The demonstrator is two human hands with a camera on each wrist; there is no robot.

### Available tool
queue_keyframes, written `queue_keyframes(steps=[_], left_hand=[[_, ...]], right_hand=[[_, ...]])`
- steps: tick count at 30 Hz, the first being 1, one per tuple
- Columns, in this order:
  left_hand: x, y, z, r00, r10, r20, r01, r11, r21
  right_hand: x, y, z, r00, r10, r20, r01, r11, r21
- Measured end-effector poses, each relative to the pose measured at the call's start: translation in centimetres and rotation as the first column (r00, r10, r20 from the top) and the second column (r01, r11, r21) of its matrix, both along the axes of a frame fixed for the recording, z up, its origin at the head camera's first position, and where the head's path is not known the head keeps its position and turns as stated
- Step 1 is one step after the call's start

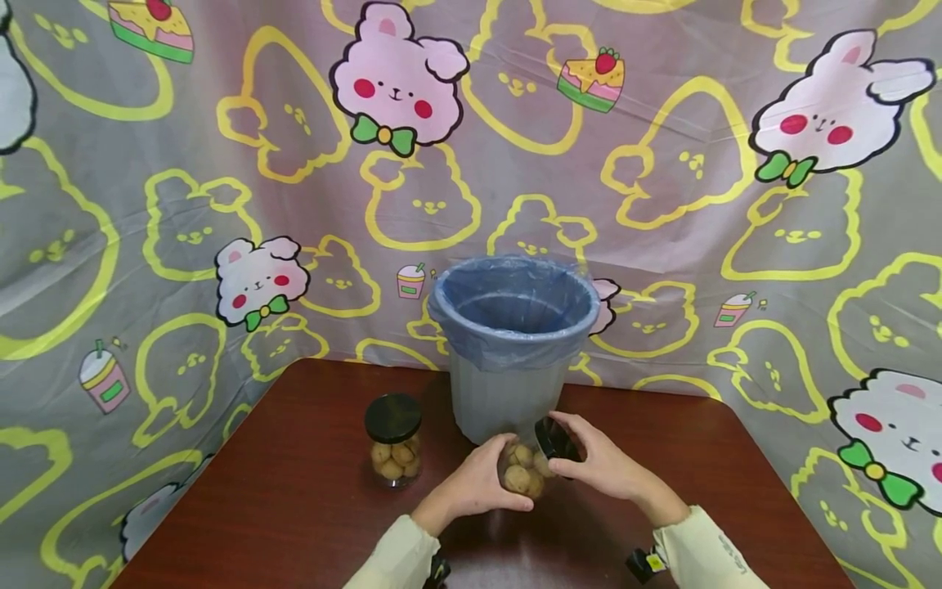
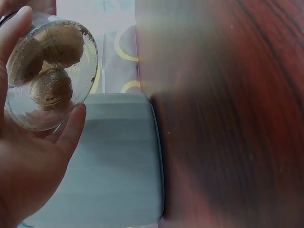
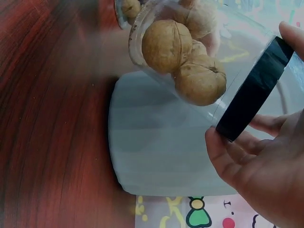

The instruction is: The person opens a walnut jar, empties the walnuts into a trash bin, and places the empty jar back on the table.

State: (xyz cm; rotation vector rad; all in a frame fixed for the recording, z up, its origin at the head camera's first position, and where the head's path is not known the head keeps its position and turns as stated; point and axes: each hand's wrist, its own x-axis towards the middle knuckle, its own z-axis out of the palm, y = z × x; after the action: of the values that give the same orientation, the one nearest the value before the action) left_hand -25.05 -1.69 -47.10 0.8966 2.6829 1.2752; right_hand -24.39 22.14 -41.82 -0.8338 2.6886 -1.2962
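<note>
A clear jar (image 1: pixel 524 473) with several walnuts (image 3: pixel 167 46) inside is held tilted above the table. My left hand (image 1: pixel 482 478) grips the jar's body near its base, thumb and fingers spread around it. The fingers of my right hand (image 1: pixel 607 465) pinch the black lid (image 3: pixel 256 90) by its rim, and the lid sits at the jar's mouth. In the left wrist view the jar's round base (image 2: pixel 52 76) faces the camera, walnuts showing through it. To the left, a second walnut jar (image 1: pixel 396 458) stands upright on the table, its black lid on.
Behind my hands a grey bin (image 1: pixel 508 393) with a blue plastic liner (image 1: pixel 515 348) stands on the dark red-brown table (image 1: pixel 309 491). A patterned cloth (image 1: pixel 294 204) hangs behind and beside the table.
</note>
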Motion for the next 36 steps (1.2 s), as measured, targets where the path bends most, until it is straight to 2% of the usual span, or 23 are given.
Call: queue_keyframes(steps=[14,22,31,36], left_hand=[[0.1,-0.2,0.1,1.0,-0.022,0.002,0.023,1.0,-0.012],[0.0,-0.2,-0.1,0.999,-0.036,-0.008,0.036,0.999,-0.031],[-0.2,-0.2,-0.3,0.999,-0.034,-0.02,0.033,0.999,-0.021],[-0.1,-0.1,-0.3,0.999,-0.021,-0.026,0.02,1.0,-0.015]], right_hand=[[-0.4,0.7,-0.2,0.995,0.099,-0.031,-0.1,0.994,-0.043],[-0.8,1.2,-0.9,0.987,0.161,-0.015,-0.162,0.982,-0.099],[-0.5,1.1,-0.7,0.988,0.154,-0.025,-0.156,0.985,-0.078],[-0.1,0.4,-0.3,0.996,0.085,-0.037,-0.086,0.996,-0.023]])
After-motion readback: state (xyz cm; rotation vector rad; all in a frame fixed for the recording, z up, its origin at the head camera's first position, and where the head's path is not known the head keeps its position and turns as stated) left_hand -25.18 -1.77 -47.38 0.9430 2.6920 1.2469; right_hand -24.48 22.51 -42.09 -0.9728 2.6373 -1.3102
